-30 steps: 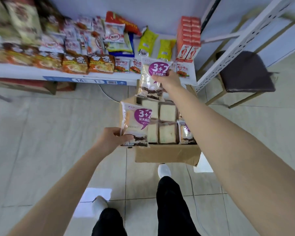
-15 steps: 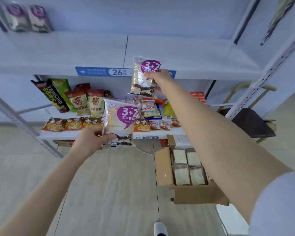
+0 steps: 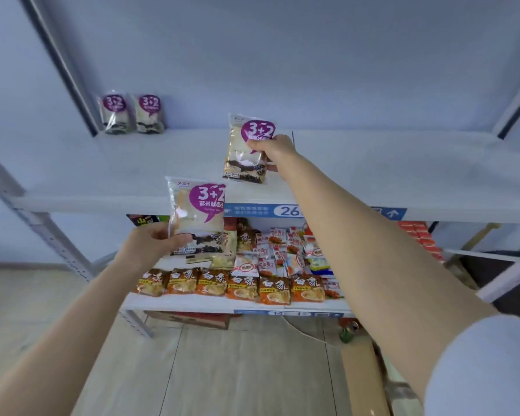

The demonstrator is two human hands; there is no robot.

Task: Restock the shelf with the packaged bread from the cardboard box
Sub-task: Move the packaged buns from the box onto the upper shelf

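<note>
White upper shelf (image 3: pixel 102 166) has two 3+2 bread packs (image 3: pixel 131 114) upright at its back-left corner; the cardboard box (image 3: pixel 360 379) sits on the floor at bottom right, only a flap showing. R hand (image 3: pixel 275 148) grips a third bread pack (image 3: pixel 246 148) by its right edge over mid-shelf, contact w/ shelf unclear. L hand (image 3: pixel 156 238) has its fingers curled round a fourth bread pack (image 3: pixel 197 217) at lower left, in front of the shelf's front edge.

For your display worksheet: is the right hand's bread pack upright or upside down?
Upright: the bread pack in the right hand has its purple 3+2 label at top.
</note>
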